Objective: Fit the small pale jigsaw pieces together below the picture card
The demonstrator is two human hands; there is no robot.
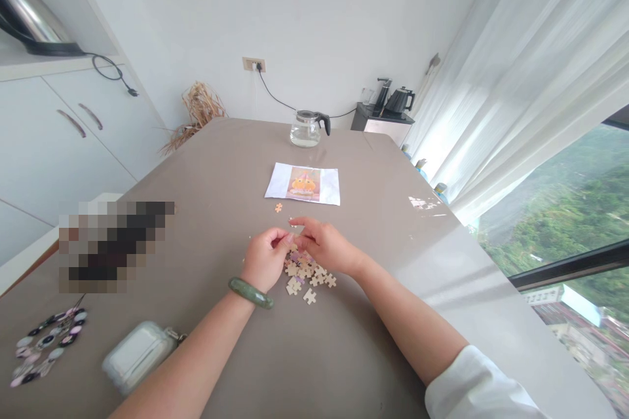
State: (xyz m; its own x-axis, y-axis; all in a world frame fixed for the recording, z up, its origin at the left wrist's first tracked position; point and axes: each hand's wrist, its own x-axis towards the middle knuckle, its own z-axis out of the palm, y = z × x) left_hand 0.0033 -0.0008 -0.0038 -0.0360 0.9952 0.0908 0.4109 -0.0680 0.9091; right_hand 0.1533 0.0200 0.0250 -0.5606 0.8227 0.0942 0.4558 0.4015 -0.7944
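My left hand (265, 257), with a green bangle (250, 293) at its wrist, is closed in a pinch over the table. Whatever is between its thumb and forefinger is too small to make out. My right hand (327, 247) meets it at the fingertips, its forefinger stretched out and apart from the thumb. Under and between both hands lies a loose pile of jigsaw puzzle pieces (309, 270), many showing their plain pale backs, some purple. One orange puzzle piece (278, 207) lies alone beyond the hands. Farther back is a white sheet (278, 181) with a printed orange picture.
A glass pot (304, 129) with clear liquid stands at the far end of the brown table (226, 170). At the near left are a clear case (140, 353) and a beaded strap (49, 344), below a pixelated patch. A window and curtain (491, 78) border the right side.
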